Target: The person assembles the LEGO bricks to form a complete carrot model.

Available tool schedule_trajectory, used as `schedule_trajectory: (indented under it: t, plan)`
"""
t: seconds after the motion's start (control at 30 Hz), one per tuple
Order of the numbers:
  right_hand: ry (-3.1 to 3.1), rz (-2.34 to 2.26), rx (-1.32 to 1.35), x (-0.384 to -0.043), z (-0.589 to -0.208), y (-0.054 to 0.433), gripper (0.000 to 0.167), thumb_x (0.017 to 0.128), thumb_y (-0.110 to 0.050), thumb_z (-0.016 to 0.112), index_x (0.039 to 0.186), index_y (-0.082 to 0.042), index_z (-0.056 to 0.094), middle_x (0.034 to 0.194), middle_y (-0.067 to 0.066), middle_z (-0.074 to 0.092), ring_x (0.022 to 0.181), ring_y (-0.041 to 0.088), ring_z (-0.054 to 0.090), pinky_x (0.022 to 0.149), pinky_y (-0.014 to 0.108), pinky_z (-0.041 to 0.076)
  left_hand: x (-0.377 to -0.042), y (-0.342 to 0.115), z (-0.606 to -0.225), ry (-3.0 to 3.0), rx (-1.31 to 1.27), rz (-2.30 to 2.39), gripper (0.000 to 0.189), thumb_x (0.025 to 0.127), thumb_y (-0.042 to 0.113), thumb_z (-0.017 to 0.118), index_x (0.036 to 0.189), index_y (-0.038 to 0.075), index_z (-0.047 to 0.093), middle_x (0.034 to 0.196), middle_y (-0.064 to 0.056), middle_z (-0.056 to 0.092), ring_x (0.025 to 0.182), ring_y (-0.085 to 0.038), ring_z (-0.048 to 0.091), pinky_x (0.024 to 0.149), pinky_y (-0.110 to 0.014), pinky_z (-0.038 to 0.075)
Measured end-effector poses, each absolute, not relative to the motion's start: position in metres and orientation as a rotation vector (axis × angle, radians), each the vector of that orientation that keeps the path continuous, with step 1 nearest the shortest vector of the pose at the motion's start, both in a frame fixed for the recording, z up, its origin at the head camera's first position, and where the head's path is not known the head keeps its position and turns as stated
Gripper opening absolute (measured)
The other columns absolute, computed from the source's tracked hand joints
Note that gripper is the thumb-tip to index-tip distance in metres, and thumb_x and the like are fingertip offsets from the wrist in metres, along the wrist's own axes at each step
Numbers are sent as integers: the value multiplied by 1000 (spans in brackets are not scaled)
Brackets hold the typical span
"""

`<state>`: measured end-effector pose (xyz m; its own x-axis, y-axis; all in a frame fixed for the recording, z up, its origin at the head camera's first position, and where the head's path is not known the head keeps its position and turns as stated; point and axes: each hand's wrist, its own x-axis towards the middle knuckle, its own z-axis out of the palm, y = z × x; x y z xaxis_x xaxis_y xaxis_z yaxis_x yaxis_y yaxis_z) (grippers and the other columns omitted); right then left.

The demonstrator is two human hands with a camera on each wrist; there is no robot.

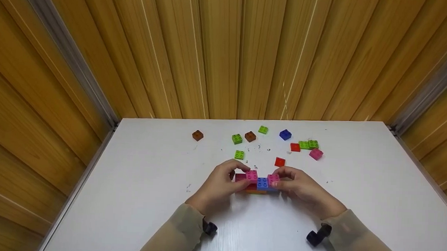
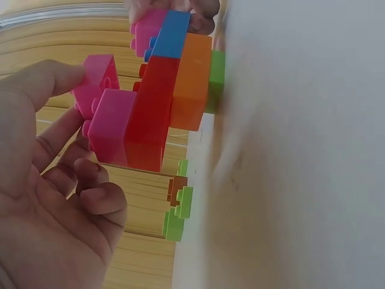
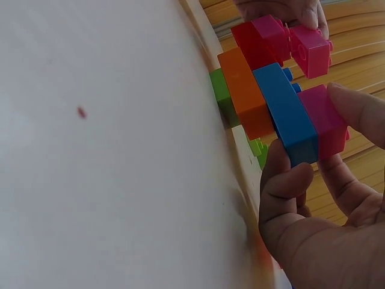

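Note:
My left hand (image 1: 221,183) pinches a pink brick (image 2: 99,72) between thumb and fingers. That brick is tilted and sits at the studs of a second pink brick (image 2: 114,126) on the outer end of a red brick (image 2: 153,108). Beside the red one lies a blue brick (image 3: 286,111). Both rest across an orange brick (image 3: 245,90), with a green brick (image 3: 224,96) at the bottom. Another pink brick (image 3: 323,117) tops the blue brick's outer end. My right hand (image 1: 305,187) grips this end, thumb on the pink brick and fingers against the blue one.
Loose bricks lie behind the hands: a brown brick (image 1: 198,135), a green brick (image 1: 237,138), a dark blue brick (image 1: 285,134), a pink brick (image 1: 316,154), a thin red piece (image 1: 280,162) and several others. Wood-patterned walls (image 1: 218,54) enclose the white table (image 1: 144,167).

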<state>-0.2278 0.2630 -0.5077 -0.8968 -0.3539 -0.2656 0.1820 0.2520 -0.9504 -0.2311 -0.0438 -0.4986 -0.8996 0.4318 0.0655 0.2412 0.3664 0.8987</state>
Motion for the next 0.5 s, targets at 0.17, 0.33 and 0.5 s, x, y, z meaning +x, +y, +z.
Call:
schedule_trajectory:
  t: [0.17,0.33,0.5]
  plan:
    - [2093,-1689,-149,-228,-507,262,33,105,-22,80,132,-8,67,119,-2,72,101,21,62,78,28,54,-230,-45,-499,2414,608,1569,27,103,33,86,129,33,78,140,12,71,124,-16,61,114,-42,53]
    - [2078,-1697,-150,-227,-507,262,32,105,-22,80,131,-8,67,116,-2,72,101,21,62,80,29,53,-230,-44,-500,2424,614,1558,28,103,33,86,130,35,77,140,13,71,126,-15,62,116,-44,53]
    - [2078,-1711,-181,-227,-508,262,29,105,-18,78,130,-8,67,114,-4,72,100,18,62,80,27,53,-231,-43,-501,2453,622,1514,29,103,33,86,130,33,78,136,14,73,125,-17,61,113,-42,52]
